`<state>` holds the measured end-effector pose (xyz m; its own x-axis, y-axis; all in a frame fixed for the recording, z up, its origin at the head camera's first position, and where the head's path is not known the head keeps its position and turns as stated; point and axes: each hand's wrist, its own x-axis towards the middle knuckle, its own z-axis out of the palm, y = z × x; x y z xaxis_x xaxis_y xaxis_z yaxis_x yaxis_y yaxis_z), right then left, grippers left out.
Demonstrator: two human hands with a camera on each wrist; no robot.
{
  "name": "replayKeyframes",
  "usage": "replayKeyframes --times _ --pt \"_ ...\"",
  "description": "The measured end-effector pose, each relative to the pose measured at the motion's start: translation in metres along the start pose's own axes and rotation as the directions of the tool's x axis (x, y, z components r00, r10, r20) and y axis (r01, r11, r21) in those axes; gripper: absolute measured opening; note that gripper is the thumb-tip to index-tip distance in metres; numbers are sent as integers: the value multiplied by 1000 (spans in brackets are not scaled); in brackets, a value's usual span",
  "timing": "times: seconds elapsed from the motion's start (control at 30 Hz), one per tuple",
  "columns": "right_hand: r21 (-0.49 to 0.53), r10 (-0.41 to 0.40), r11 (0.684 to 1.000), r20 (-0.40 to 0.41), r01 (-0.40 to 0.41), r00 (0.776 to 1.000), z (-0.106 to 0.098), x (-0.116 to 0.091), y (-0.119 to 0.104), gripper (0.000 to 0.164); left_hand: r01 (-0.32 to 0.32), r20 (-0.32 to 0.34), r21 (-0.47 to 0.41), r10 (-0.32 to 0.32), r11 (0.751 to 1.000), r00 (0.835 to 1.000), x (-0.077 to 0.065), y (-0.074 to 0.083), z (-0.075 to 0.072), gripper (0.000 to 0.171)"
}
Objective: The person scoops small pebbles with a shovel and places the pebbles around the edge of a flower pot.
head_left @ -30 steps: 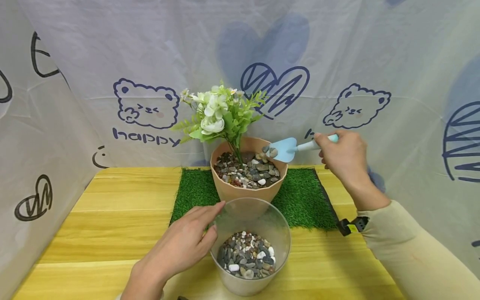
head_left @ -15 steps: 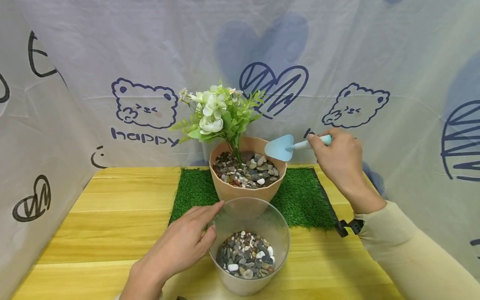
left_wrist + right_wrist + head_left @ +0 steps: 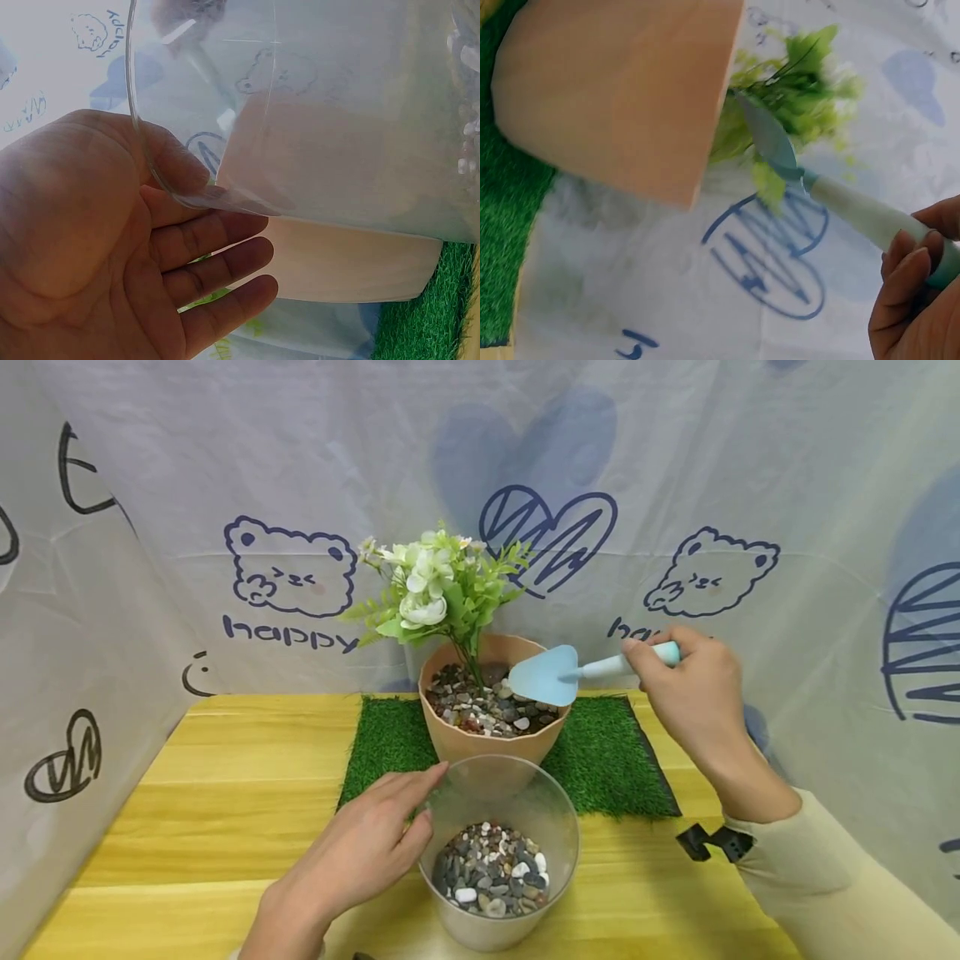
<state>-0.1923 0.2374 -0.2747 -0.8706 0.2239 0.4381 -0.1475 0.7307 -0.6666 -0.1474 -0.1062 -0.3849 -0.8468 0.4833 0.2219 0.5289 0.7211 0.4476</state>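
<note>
My right hand [image 3: 693, 693] grips the pale handle of a light blue hand trowel [image 3: 547, 677]. The trowel's blade, with no stones visible on it, reaches over the right rim of a peach flowerpot [image 3: 487, 750], close over the pebbles [image 3: 495, 702] inside. White flowers with green leaves [image 3: 431, 585] stand in that pot. The right wrist view shows the trowel [image 3: 769, 135] tilted beside the pot's rim. With thumb and fingers, my left hand [image 3: 375, 827] holds the rim of a clear plastic bucket [image 3: 337, 150], which has mixed pebbles [image 3: 491, 872] at its bottom.
The pot stands on a green artificial grass mat [image 3: 622, 768], laid over a wooden table [image 3: 247, 777]. A white cloth [image 3: 300, 452] printed with bears and hearts hangs behind and along the sides. The bucket is directly in front of the pot.
Stones that lay on the trowel's blade a second ago have gone from it. The blade has since moved left and lower over the pot. My left hand stays at the bucket's rim.
</note>
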Motion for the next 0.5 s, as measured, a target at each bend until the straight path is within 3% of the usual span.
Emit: replayKeyframes --times 0.13,0.27,0.33,0.4,0.5 --pt "48 -67 997 26 66 997 -8 -18 -11 30 1 0 0 -1 1000 1000 -1 0 0 56" --pt "60 -154 987 176 146 972 -11 -38 -22 20 -5 -8 -1 5 1000 1000 0 0 0 55" --pt "54 -189 982 290 182 938 -7 -47 -25 16 -4 -8 -3 4 1000 1000 1 1 0 55" --pt "26 -243 967 390 253 888 2 -56 -26 13 0 -7 -4 0 1000 1000 1 1 0 55" --pt "-23 -336 919 475 393 813 20 -67 -23 12 8 -3 -3 -8 1000 1000 1 1 0 55"
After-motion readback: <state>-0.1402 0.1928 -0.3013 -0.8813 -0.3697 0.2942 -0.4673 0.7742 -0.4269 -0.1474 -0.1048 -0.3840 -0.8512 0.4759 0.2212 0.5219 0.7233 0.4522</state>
